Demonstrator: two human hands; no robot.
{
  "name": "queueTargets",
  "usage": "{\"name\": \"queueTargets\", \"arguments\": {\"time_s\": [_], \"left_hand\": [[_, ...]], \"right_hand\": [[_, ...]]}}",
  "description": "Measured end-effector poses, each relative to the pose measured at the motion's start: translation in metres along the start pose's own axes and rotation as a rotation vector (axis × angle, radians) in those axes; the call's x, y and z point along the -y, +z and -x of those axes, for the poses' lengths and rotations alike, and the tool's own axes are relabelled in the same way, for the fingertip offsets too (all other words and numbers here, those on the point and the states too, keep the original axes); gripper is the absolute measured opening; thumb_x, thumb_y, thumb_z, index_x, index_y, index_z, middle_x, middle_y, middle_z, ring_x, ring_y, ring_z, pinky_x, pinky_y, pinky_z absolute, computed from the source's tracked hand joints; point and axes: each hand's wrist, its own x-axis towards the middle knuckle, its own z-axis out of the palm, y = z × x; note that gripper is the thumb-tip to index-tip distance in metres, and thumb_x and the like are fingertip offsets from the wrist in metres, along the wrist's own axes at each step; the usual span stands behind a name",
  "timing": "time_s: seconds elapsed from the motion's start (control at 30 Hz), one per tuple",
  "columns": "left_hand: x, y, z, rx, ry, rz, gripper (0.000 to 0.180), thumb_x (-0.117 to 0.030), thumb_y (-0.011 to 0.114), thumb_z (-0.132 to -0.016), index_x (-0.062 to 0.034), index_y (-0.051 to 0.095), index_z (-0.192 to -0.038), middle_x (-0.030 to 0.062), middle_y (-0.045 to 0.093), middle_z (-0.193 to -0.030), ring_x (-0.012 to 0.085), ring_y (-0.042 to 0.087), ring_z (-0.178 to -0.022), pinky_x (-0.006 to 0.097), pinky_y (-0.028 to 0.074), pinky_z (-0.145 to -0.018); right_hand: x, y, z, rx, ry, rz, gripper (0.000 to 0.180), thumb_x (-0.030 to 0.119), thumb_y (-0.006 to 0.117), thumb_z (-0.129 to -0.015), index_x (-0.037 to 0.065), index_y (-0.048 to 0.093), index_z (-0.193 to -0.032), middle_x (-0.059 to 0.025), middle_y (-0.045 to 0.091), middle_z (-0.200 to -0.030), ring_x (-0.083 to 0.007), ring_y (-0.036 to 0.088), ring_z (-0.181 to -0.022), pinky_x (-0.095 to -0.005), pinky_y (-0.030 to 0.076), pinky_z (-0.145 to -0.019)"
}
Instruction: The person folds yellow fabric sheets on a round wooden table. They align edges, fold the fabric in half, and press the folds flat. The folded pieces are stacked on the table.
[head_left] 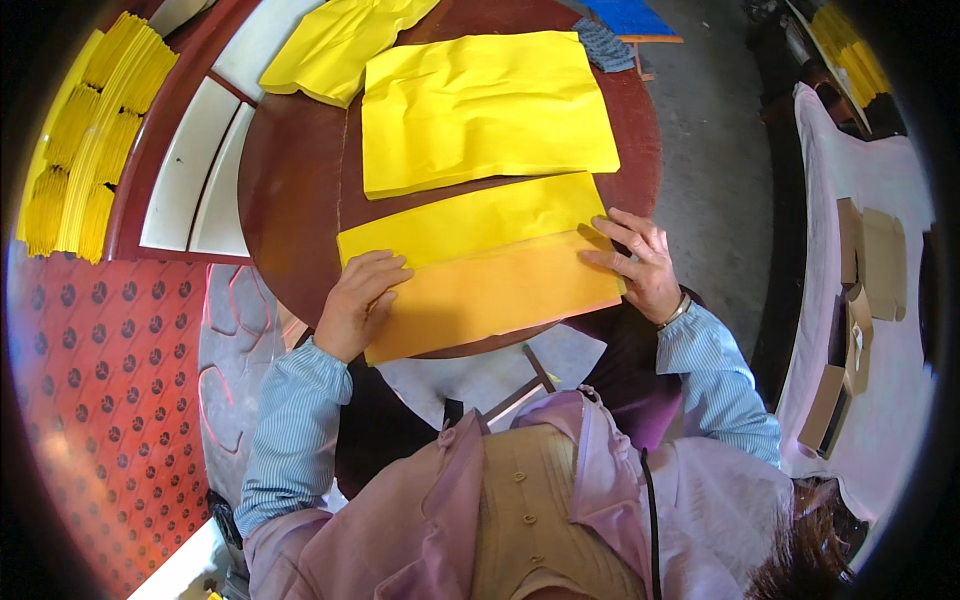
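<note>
A folded yellow paper sheet point(470, 240), its near half a more orange yellow, lies along the near edge of the round brown table and partly overhangs it. Curled over its left edge, my left hand point(360, 305) holds the paper between fingers and thumb. At the right edge my right hand point(642, 265) grips it too, fingers on top and slightly apart; its thumb is hidden. Just beyond lies a creased stack of yellow paper point(490, 115).
More yellow paper point(340, 45) sits at the table's point(285, 170) far left. Bundled yellow paper point(95, 140) rests on a cabinet at left. A grey-blue cloth point(605, 45) lies at the far right edge. Opened cardboard boxes point(885, 265) stand on a pale cloth-covered surface at right.
</note>
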Motion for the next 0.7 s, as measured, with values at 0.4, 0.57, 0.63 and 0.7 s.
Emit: {"name": "queueTargets", "arguments": {"time_s": [0.4,0.57,0.63,0.7], "left_hand": [[0.041,-0.035,0.036,0.093,-0.197,0.183,0.031,-0.001,0.061,-0.102,-0.007,0.072,-0.131,0.0145,0.066,-0.143,0.035,0.059,-0.136,0.041,0.047,-0.118],[0.033,-0.028,0.043,-0.019,-0.407,0.751,0.048,0.001,0.07,-0.094,-0.0086,0.066,-0.141,0.0121,0.064,-0.146,0.0306,0.061,-0.134,0.042,0.032,-0.128],[0.024,-0.02,0.043,-0.071,-0.251,0.529,0.049,0.002,0.076,-0.09,-0.0089,0.069,-0.137,0.0115,0.066,-0.143,0.0315,0.061,-0.133,0.045,0.028,-0.13],[0.019,-0.007,0.04,-0.154,-0.273,0.361,0.046,-0.006,0.084,-0.083,-0.0083,0.073,-0.128,0.0121,0.07,-0.137,0.0312,0.06,-0.137,0.054,0.02,-0.13]], "right_hand": [[-0.027,0.012,-0.013,0.078,0.291,-0.384,0.018,0.016,0.072,-0.099,0.005,0.077,-0.112,-0.0087,0.075,-0.104,-0.0274,0.066,-0.096,-0.0412,0.047,-0.094],[-0.03,0.016,-0.017,0.104,0.483,-0.392,0.026,0.023,0.074,-0.099,0.001,0.076,-0.112,-0.0109,0.067,-0.091,-0.0268,0.061,-0.088,-0.0397,0.046,-0.085],[-0.028,0.015,-0.018,0.113,0.5,-0.381,0.026,0.023,0.074,-0.099,0.001,0.076,-0.113,-0.0104,0.068,-0.092,-0.0264,0.062,-0.088,-0.0388,0.047,-0.085],[-0.026,0.014,-0.018,0.099,0.505,-0.43,0.026,0.024,0.076,-0.097,0.003,0.077,-0.113,-0.008,0.071,-0.095,-0.0253,0.064,-0.092,-0.0382,0.047,-0.086]]}}
